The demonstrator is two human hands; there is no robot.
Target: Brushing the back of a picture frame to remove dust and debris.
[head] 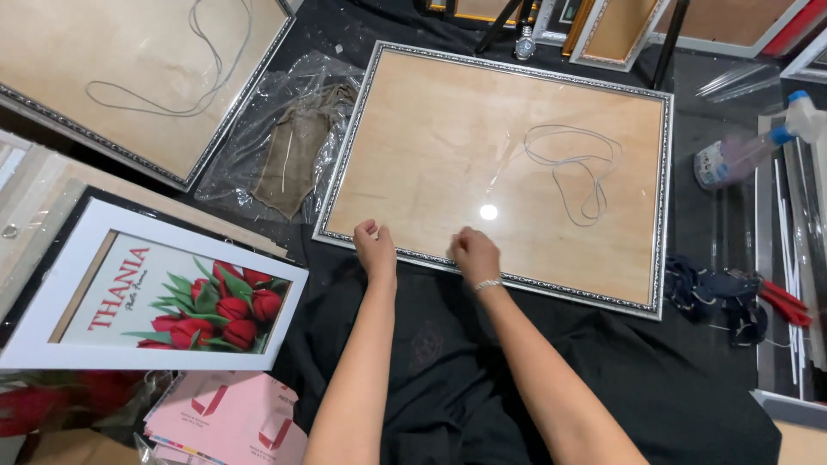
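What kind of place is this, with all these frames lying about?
Probably a picture-framing workshop: a silver-edged frame lies face-down under both hands, more frames lie around, and a matted tulip print and a spray bottle sit nearby.

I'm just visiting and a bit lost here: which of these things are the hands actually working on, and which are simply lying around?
In use:
left hand
right hand
silver picture frame
grey cord

Lying about:
tulip print
spray bottle
second frame
plastic wrap
pink papers

Both bare forearms reach forward, left hand (376, 245) and right hand (475, 255) curled knuckles-up, each grip seemingly closed.
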